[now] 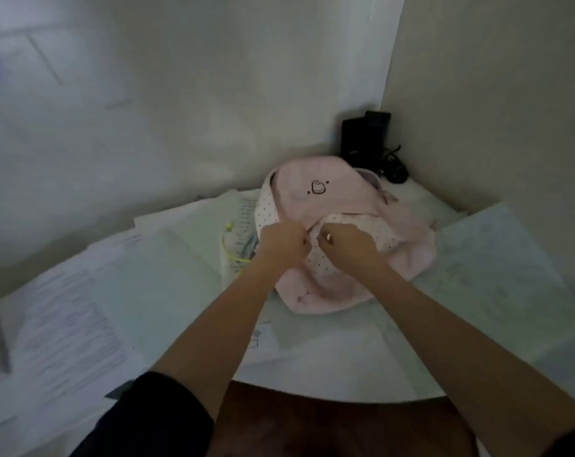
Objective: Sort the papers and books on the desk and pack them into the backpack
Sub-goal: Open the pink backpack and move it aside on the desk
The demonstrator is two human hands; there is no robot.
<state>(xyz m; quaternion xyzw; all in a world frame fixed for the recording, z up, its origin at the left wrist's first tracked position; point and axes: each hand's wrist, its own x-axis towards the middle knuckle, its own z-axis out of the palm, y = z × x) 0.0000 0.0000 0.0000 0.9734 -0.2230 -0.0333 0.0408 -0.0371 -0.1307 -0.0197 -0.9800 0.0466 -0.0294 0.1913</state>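
While the frame is dim and somewhat blurred, we record a pink backpack lying flat on the pale surface, towards the far right corner where two walls meet. Its long axis runs from the near edge away towards that corner, the top end and loop pointing at the corner and the bottom end facing us. A small dark emblem sits on the upper panel; a white dotted front pocket lies below it.

We note the left hand clenched in a fist at the near left edge of the pocket, pinching something at its seam; what it pinches we cannot tell. The right hand is likewise closed, gripping the dotted fabric just beside the left hand, the two almost touching.

Loose papers cover the surface to the left, some partly under the backpack. A larger printed sheet lies to the right. A yellow-green cord rests just left of the backpack. A black device with cables stands in the corner behind it.
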